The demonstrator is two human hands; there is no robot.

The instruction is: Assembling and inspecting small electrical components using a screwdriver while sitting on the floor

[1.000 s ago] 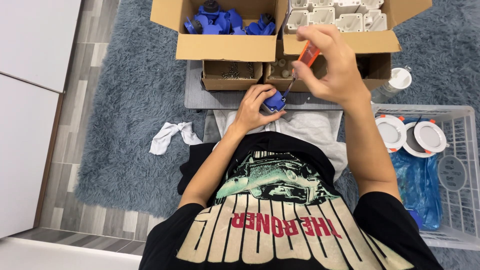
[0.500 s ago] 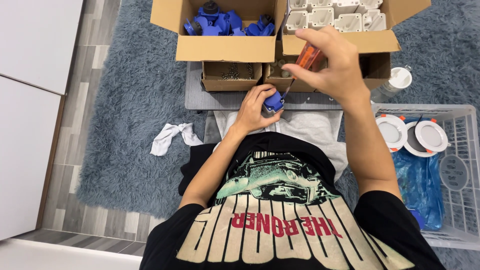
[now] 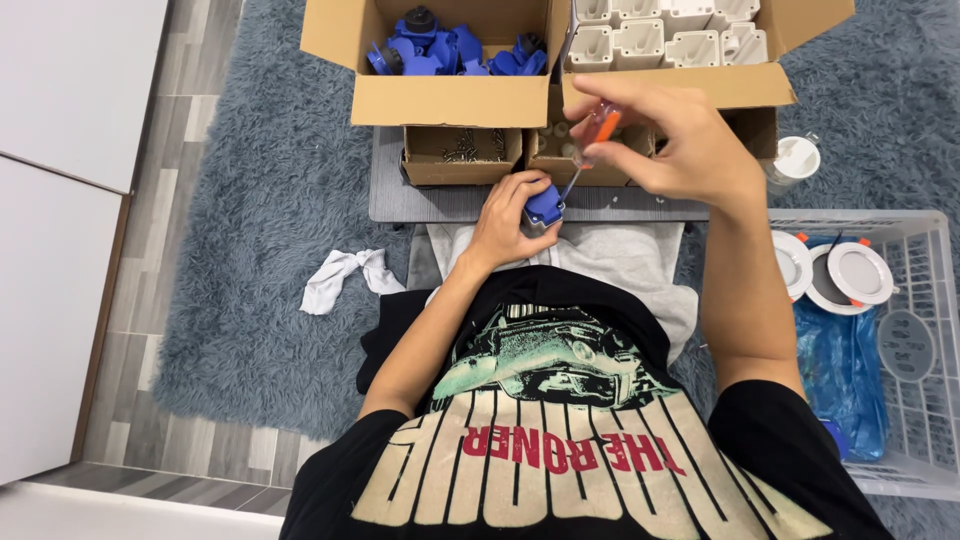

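Two hands are seen from the head view: a small blue plastic part (image 3: pixel 545 205) is pinched in the fingers of the left hand (image 3: pixel 505 220) over the lap, just before the grey tabletop (image 3: pixel 450 203), while an orange-handled screwdriver (image 3: pixel 597 132) is gripped by the right hand (image 3: pixel 680 140), its thin shaft angled down onto the part. Beyond them, cardboard boxes (image 3: pixel 440 100) of blue and white moulded pieces are set on a shaggy grey rug (image 3: pixel 250 220), with a white wire basket (image 3: pixel 930 300) at the right.

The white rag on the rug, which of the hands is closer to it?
Left. The left hand holds a blue part just right of the white rag; the right hand, gripping a screwdriver, is farther away.
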